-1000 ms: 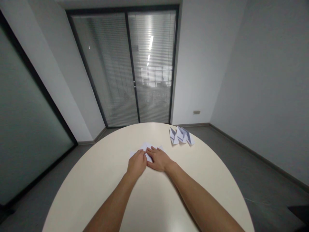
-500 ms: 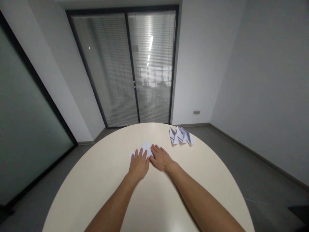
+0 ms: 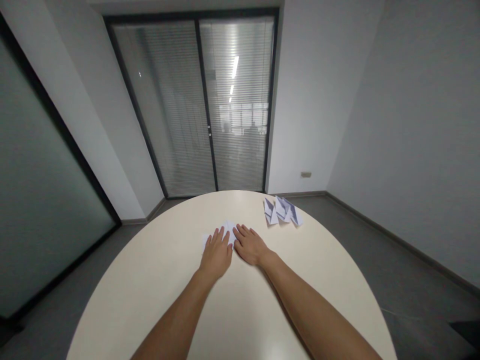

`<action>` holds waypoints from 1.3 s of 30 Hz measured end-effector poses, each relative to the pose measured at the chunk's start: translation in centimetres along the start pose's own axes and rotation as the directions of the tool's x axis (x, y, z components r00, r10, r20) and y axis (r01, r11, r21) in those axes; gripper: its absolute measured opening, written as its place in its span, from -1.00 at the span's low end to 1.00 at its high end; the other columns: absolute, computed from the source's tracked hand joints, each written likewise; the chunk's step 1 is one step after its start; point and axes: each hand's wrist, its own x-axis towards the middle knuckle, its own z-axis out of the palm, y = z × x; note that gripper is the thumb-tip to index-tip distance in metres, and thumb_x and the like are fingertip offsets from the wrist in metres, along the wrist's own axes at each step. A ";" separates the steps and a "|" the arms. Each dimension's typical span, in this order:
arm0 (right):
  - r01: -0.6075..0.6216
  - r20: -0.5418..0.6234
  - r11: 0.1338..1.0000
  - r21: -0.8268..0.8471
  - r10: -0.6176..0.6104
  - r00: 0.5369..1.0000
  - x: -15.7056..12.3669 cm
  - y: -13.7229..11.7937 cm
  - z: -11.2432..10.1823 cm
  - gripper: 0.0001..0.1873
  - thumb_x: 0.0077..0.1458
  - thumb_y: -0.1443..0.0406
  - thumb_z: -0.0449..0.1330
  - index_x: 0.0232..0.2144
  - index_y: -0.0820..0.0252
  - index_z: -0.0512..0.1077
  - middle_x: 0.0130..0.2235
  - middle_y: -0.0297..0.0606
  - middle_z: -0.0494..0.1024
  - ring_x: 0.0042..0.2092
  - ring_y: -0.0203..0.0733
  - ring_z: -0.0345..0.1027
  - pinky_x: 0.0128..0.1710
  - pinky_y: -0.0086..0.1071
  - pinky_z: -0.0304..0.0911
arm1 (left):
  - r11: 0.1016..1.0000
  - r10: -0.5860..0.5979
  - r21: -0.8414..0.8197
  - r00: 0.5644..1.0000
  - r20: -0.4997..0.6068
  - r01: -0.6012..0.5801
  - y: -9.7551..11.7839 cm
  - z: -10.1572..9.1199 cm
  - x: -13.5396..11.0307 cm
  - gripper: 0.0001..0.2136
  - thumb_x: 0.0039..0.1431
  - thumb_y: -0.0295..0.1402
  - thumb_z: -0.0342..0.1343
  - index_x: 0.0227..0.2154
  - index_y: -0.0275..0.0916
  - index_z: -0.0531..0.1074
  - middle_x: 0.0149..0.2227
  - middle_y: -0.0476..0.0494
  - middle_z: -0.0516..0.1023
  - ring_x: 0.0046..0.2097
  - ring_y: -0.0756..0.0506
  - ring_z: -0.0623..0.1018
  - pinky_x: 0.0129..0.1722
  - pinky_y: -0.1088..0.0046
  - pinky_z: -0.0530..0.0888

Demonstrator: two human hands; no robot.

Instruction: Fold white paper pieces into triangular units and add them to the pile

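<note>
A white sheet of paper lies folded on the round cream table, mostly hidden under my hands. My left hand lies flat on its left part, fingers stretched forward and slightly apart. My right hand lies flat on its right part, fingers extended, touching the left hand's side. Only the paper's far tip and left corner show.
Several folded white paper shapes sit in a row near the table's far right edge. Beyond the table are a grey floor, a glass sliding door with blinds and white walls.
A second ago my left fingers were curled over the paper; now both hands lie flat with fingers stretched out, pressing the paper. The hands have barely shifted since half a second ago.
</note>
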 end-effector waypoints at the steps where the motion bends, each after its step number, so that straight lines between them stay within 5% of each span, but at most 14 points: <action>1: 0.001 -0.002 1.000 -0.001 -0.001 1.000 0.0 0.0 0.0 -0.35 0.39 0.19 -0.21 0.42 0.38 0.05 0.46 0.00 -0.04 0.47 0.05 -0.21 0.41 -0.02 -0.20 | 0.998 0.054 -0.032 0.998 0.021 -0.053 -0.1 0.0 0.0 -0.51 0.43 -0.32 -0.23 0.35 -0.23 0.22 0.43 -0.23 0.15 0.43 -0.27 0.15 0.38 0.04 0.15; 10: 0.018 -0.108 1.000 -0.013 -0.019 0.994 0.1 0.1 -0.2 -0.44 0.40 0.22 -0.16 0.32 0.27 0.27 0.39 -0.04 0.20 0.42 0.00 -0.02 0.37 -0.07 -0.08 | 0.998 -0.068 -0.015 0.998 -0.001 0.068 -0.1 0.0 0.1 -0.53 0.45 -0.24 -0.26 0.28 -0.18 0.33 0.38 -0.20 0.26 0.38 -0.36 0.24 0.30 -0.15 0.22; 18: 0.083 -0.183 0.997 -0.006 -0.082 0.980 -0.1 -0.4 -1.6 -0.47 0.43 0.14 -0.15 -0.08 0.21 0.59 0.04 -0.08 0.60 0.24 -0.06 0.26 0.32 -0.19 -0.03 | 0.994 -0.105 -0.008 0.992 -0.073 0.105 -0.7 -0.1 0.2 -0.53 0.45 -0.17 -0.23 0.18 -0.22 0.44 0.33 -0.30 0.34 0.34 -0.36 0.30 0.30 -0.07 0.20; 28: 0.075 -0.243 0.995 0.062 -0.057 0.968 -0.1 -0.6 -1.9 -0.44 0.44 0.10 -0.13 -0.28 0.19 0.61 -0.17 -0.09 0.64 0.05 -0.11 0.43 0.09 -0.35 0.16 | 0.998 -0.058 0.004 0.993 -0.106 0.058 -0.8 -0.2 0.2 -0.53 0.41 -0.17 -0.15 0.17 -0.33 0.44 0.24 -0.38 0.42 0.23 -0.28 0.39 0.23 0.15 0.30; 35: 0.069 -0.204 0.979 0.194 -0.028 0.979 -0.1 -0.2 -1.7 -0.32 0.47 0.06 -0.28 -0.26 0.17 0.59 -0.21 -0.17 0.65 -0.14 -0.18 0.48 -0.12 -0.40 0.21 | 0.999 -0.050 -0.007 0.992 -0.113 0.050 -0.9 -0.5 0.1 -0.55 0.40 -0.16 -0.12 0.14 -0.30 0.47 0.14 -0.33 0.50 0.14 -0.26 0.43 0.18 0.18 0.32; 39: -0.031 -0.247 0.990 0.140 0.065 0.967 -0.1 -0.1 -1.6 -0.38 0.47 0.07 -0.25 -0.16 0.17 0.57 -0.13 -0.12 0.64 -0.05 -0.14 0.46 -0.07 -0.38 0.19 | 0.999 -0.041 -0.004 0.992 -0.121 0.041 -0.9 -0.3 0.1 -0.53 0.37 -0.15 -0.08 0.15 -0.32 0.45 0.16 -0.34 0.49 0.15 -0.28 0.43 0.20 0.15 0.30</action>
